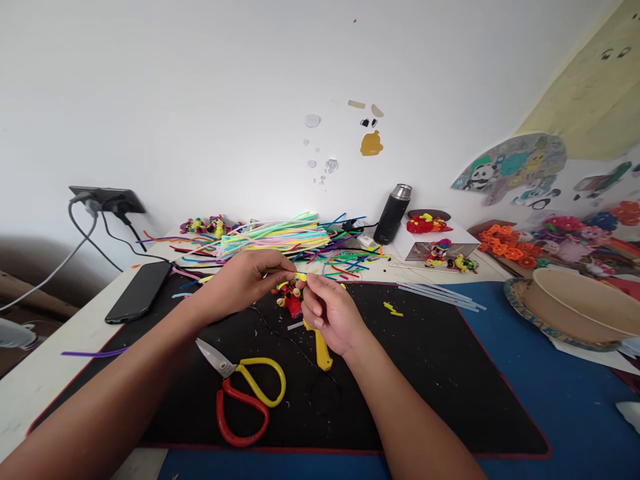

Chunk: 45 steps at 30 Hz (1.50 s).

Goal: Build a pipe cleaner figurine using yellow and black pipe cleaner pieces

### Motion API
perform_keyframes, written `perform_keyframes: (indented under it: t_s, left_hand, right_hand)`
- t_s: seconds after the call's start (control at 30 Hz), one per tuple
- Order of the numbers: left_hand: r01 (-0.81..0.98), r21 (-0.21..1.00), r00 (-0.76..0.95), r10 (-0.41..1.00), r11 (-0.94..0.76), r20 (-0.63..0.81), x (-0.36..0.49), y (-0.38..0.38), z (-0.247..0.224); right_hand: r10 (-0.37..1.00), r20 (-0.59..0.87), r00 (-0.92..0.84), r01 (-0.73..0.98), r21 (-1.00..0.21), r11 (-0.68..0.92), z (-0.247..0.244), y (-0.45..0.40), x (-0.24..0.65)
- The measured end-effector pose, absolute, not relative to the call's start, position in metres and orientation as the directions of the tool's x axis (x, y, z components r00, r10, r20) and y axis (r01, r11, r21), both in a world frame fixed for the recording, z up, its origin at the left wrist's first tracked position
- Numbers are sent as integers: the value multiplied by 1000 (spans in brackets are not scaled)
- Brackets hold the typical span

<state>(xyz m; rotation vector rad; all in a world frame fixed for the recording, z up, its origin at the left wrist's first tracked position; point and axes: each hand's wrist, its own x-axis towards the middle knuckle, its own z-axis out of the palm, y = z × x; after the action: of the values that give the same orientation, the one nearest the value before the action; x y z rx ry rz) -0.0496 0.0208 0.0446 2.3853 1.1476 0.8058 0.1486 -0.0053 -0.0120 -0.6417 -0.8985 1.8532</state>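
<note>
1. Left hand and right hand: fingertips pinching the yellow piece between them, over the mat.
2. Scissors: lying on the mat, unused.
3. Finished-looking figures: before the white box.
4. Red figure: on the mat, partly hidden; completeness unclear.
5. Yellow piece: shaping likely unfinished.

Bare arms on show here, folks, the left forearm and the right forearm both long and smooth, broad low down and tapering toward the wrist, with the left grip and right grip just as bare, rounded at the knuckles.
</note>
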Motion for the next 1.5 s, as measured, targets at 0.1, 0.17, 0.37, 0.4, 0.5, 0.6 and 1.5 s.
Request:
perform_keyframes:
  t_s: [0.1, 0.17, 0.37, 0.4, 0.5, 0.6, 1.5]
  left_hand:
    - [582, 535, 516, 786, -613, 339, -51, 21, 45]
    - [590, 528, 522, 787, -611, 329, -50, 20, 45]
    - [599, 521, 529, 789, -608, 312, -49, 19, 46]
    - [602, 521, 522, 792, -605, 317, -50, 20, 46]
    - [611, 548, 456, 820, -571, 346, -55, 23, 47]
    - [598, 622, 320, 862, -505, 393, -66, 26, 53]
    - [340, 845, 175, 910, -413, 375, -101, 35, 74]
  right_hand:
    - [909, -36, -414, -507, -821, -263, -12, -6, 148]
    - [911, -30, -412, -499, -829, -253, -13, -7, 147]
    - [927, -33, -375, -500, -835, -232, -15, -6, 147]
    - [930, -31, -365, -506, -833, -226, -15, -5, 148]
    - [952, -19, -305, -531, -826, -187, -13, -2, 152]
    - [980, 6, -199, -549, -829, -107, -12, 2, 155]
    - [956, -61, -285, 935, -238, 264, -8, 50, 160]
